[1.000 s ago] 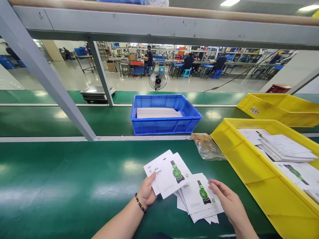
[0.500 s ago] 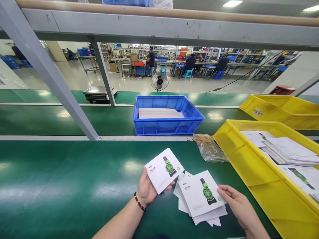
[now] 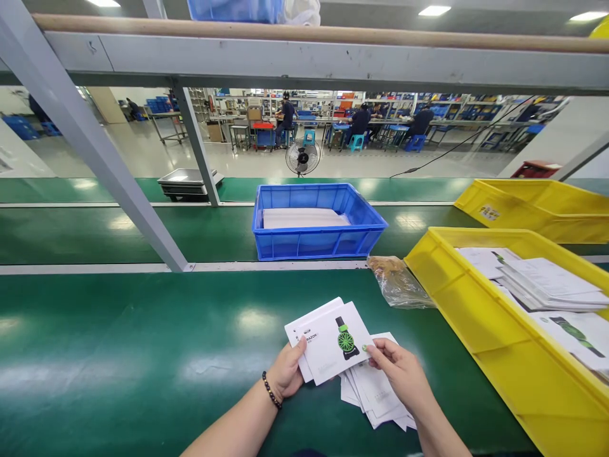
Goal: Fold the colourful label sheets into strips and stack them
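My left hand point(image 3: 287, 370), with a beaded bracelet on its wrist, grips white printed booklets by their left edge, thumb on top. The front booklet point(image 3: 328, 355) shows a green and black round device and the word RAZOR; another booklet point(image 3: 291, 327) peeks out behind it. My right hand point(image 3: 390, 362) pinches the front booklet at its right edge. Under that hand, a loose fanned pile of booklets point(image 3: 378, 397) lies on the green work surface point(image 3: 143, 355).
At right stands a yellow bin point(image 3: 476, 336) holding more booklets point(image 3: 552, 285), with a second yellow bin point(image 3: 537, 203) behind. A clear plastic bag point(image 3: 399, 285) lies beside it. Ahead is a blue crate point(image 3: 318, 241); a slanted metal post point(image 3: 118, 165) rises at left.
My right hand has lifted the top booklet off the pile and moved it left, over the booklet in my left hand. My left thumb now presses on it.
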Demonstrator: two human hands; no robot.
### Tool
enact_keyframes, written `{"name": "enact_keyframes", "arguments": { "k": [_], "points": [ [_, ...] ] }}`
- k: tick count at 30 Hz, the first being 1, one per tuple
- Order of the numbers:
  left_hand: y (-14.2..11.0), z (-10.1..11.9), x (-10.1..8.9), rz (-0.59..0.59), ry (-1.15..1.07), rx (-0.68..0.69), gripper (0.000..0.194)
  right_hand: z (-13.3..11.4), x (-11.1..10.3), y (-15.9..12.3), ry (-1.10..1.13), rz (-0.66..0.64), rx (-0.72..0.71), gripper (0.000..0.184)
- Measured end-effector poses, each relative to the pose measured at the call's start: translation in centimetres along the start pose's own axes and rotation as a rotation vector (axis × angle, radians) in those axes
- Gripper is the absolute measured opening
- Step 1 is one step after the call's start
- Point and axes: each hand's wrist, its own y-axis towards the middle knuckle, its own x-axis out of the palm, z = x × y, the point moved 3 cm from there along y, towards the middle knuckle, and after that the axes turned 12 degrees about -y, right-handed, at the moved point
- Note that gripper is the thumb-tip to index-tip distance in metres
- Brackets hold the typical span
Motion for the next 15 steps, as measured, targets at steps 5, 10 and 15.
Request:
{"name": "enact_keyframes", "arguments": {
  "k": [5, 10, 15],
  "points": [
    [-0.1, 1.4, 1.1, -0.096, -0.084, 0.009, 0.071, 2.1, -2.1, -0.1, 0.069, 0.042, 0.076, 0.037],
    [0.0, 2.4, 1.8, -0.135, -0.131, -0.003, 0.085, 6.8, -5.7, -0.7, -0.178, 0.154, 0.216, 0.032],
    [0.1, 1.4, 1.8, -0.152, -0.098, -0.066, 0.075, 6.5, -5.4, -0.9, -0.258, 0.321, 0.143, 0.033]
  ]
}}
